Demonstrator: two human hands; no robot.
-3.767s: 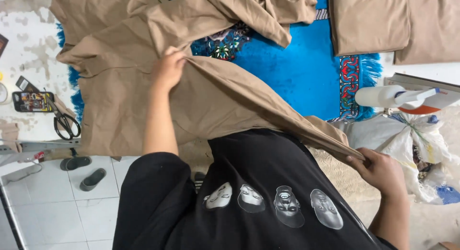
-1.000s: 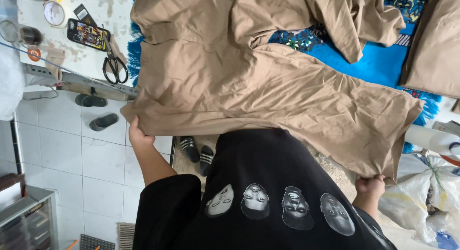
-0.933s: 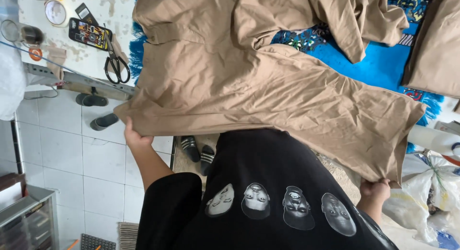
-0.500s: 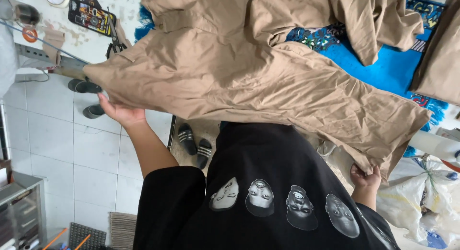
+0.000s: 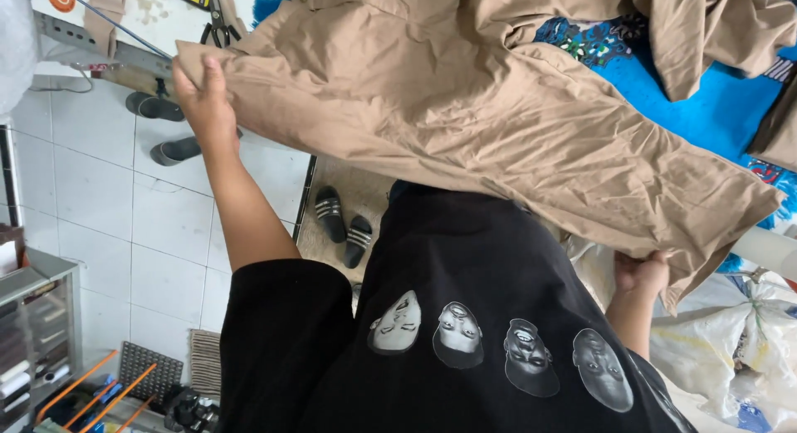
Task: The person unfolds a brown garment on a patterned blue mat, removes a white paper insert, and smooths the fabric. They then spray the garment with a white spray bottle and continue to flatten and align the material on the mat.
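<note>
A large tan cloth point(image 5: 465, 126) is stretched out in front of me over a blue patterned cloth point(image 5: 706, 92) on the table. My left hand point(image 5: 203, 101) grips the tan cloth's left corner, held up at the table's edge. My right hand point(image 5: 639, 273) grips the cloth's lower right corner, partly hidden under the fabric. More tan fabric point(image 5: 714, 26) lies bunched at the top right.
Black scissors point(image 5: 217, 22) lie on the white tabletop at the top left. Black striped sandals point(image 5: 344, 225) and dark slippers point(image 5: 158, 126) sit on the tiled floor. White plastic bags point(image 5: 747, 350) stand at the right. A shelf with tools point(image 5: 41, 342) is at the lower left.
My left hand has lifted the cloth's left corner upward towards the table edge. The right hand keeps its hold on the right corner. The view has shifted down and left.
</note>
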